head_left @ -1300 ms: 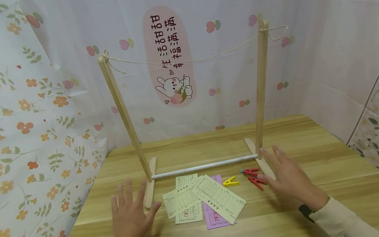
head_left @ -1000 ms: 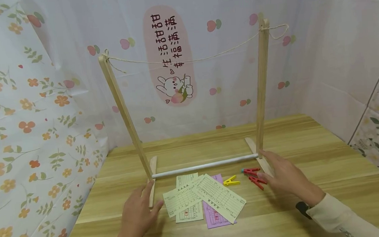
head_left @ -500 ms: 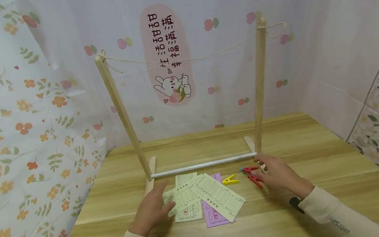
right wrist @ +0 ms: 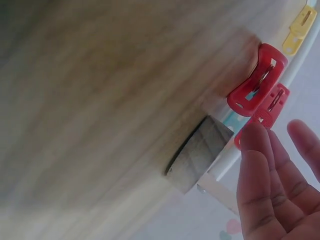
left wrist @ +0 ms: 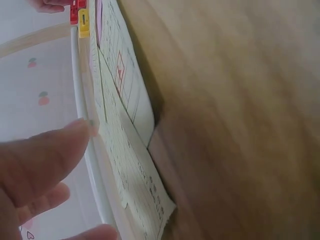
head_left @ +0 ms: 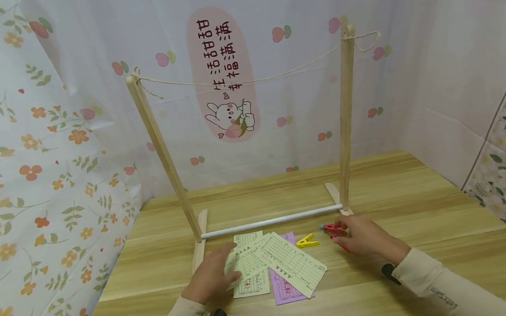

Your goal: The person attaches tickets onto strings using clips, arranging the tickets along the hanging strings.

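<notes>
Nearest on my feed, the left hand hovers over the left end of the fanned pale-green printed slips, fingers loosely spread, thumb apart, nothing held. A purple printed slip lies partly under the topmost one, all on the wood-grain table.

To the right, I have the right hand at the red clothespins, thumb and fingers parted around them. One fingertip overlaps the farther clip in the wrist view; I can't tell whether it touches, but nothing looks gripped. A yellow clothespin lies just beside the slips.

I judge this a reach, with pick-up not yet done: the right hand calls for a pinch on one red clip, clear of its neighbour, and the left for getting a fingertip under a slip's edge, since flat paper may slide.

Beyond lie the white rod, then the wooden posts with a sagging twine strung between their tops, bare of slips and clips, before a printed curtain.
</notes>
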Action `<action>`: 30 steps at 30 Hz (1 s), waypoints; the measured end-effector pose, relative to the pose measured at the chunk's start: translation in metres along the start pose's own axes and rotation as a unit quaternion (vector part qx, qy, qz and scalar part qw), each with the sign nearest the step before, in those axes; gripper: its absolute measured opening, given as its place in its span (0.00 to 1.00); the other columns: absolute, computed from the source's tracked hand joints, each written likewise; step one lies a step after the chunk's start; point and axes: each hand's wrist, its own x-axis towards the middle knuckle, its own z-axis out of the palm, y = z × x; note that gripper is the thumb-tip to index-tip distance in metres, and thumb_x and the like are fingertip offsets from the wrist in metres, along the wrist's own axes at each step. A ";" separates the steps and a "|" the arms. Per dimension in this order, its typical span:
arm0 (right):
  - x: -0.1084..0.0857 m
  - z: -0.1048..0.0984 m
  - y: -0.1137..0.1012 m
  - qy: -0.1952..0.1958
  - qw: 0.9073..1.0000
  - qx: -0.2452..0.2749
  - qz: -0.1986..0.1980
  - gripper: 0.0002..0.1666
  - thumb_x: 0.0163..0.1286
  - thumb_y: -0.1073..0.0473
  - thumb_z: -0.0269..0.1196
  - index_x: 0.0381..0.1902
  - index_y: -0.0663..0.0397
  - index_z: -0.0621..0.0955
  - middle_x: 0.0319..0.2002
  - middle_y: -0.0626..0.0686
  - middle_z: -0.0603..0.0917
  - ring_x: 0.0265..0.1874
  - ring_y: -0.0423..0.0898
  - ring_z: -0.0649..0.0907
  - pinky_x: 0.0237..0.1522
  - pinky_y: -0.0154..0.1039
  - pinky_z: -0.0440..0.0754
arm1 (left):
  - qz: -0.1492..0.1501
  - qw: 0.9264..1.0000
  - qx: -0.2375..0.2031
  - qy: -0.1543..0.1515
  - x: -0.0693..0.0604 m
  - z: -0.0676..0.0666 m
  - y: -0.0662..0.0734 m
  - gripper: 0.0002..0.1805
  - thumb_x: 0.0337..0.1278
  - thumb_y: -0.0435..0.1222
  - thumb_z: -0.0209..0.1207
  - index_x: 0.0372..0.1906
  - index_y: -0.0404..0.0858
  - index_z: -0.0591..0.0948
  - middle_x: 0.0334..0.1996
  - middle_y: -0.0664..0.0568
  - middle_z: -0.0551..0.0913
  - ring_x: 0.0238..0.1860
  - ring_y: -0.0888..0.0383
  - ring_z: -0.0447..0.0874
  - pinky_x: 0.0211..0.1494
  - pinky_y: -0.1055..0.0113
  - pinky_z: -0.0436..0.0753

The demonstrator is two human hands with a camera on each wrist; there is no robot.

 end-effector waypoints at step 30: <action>0.001 0.004 0.001 -0.052 0.998 -0.027 -0.025 0.17 0.51 0.66 0.75 0.37 0.57 0.80 0.29 0.47 0.79 0.28 0.42 0.77 0.29 0.40 0.78 | -0.044 0.997 0.025 -0.051 0.006 -0.002 -0.001 0.39 0.34 0.36 0.77 0.59 0.35 0.75 0.47 0.34 0.79 0.50 0.35 0.75 0.50 0.42 0.77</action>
